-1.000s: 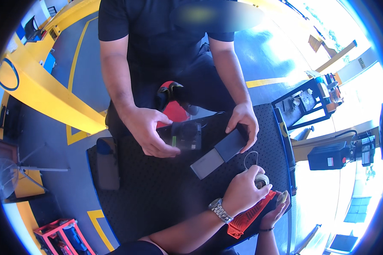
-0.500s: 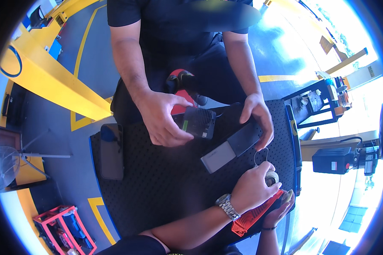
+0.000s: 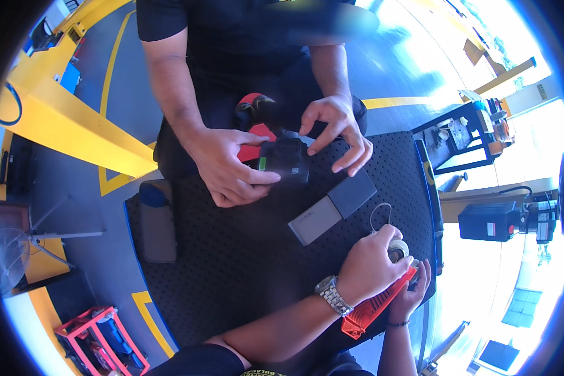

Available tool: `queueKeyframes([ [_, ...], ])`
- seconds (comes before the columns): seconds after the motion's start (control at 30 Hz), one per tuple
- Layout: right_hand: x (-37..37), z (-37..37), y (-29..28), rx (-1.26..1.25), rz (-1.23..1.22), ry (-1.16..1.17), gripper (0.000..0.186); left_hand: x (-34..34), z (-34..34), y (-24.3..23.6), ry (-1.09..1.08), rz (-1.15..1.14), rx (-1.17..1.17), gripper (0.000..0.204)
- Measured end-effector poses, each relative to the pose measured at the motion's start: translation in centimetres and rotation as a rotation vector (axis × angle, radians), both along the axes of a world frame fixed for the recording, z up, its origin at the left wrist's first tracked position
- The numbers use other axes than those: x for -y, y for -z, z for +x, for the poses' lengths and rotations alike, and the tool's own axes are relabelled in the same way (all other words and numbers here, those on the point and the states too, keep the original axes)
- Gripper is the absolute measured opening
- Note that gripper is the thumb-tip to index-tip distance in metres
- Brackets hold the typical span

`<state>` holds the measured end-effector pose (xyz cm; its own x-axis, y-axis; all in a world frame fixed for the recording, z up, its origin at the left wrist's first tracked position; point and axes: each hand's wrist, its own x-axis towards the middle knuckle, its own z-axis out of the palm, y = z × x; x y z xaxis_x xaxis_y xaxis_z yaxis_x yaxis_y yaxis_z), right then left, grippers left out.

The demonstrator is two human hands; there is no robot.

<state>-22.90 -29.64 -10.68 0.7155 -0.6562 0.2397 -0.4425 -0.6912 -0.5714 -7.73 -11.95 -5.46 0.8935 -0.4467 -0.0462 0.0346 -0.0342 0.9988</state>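
Gripping a pale round piece (image 3: 399,250), near right: left hand (image 3: 371,264)! Right hand (image 3: 410,298) cradles the orange shell (image 3: 377,309), likely light, stiff, brittle; best held by its edges.

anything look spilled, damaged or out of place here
Nothing stands out as spilled or damaged. The grey box just lies at a slant on the black tabletop, and the orange part shows no visible break, though the left hand and right hand hide some of it.
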Motion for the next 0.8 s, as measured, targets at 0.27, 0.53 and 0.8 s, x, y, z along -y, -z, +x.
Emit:
queueKeyframes([
  [0.27,1.3,6.5,-7.3,0.197,0.14,-0.156,0.034,-0.2,0.2,-0.2,0.049,0.027,-0.062,0.042],
  [0.53,0.7,23.8,-7.9,-0.628,0.551,-0.969,0.05,-0.3,0.4,-0.6,0.084,0.012,-0.1,0.045],
  [0.8,-1.4,24.6,-7.2,-0.705,0.472,-0.976,0.065,-0.7,0.6,-0.7,0.137,0.084,-0.105,0.047],
])
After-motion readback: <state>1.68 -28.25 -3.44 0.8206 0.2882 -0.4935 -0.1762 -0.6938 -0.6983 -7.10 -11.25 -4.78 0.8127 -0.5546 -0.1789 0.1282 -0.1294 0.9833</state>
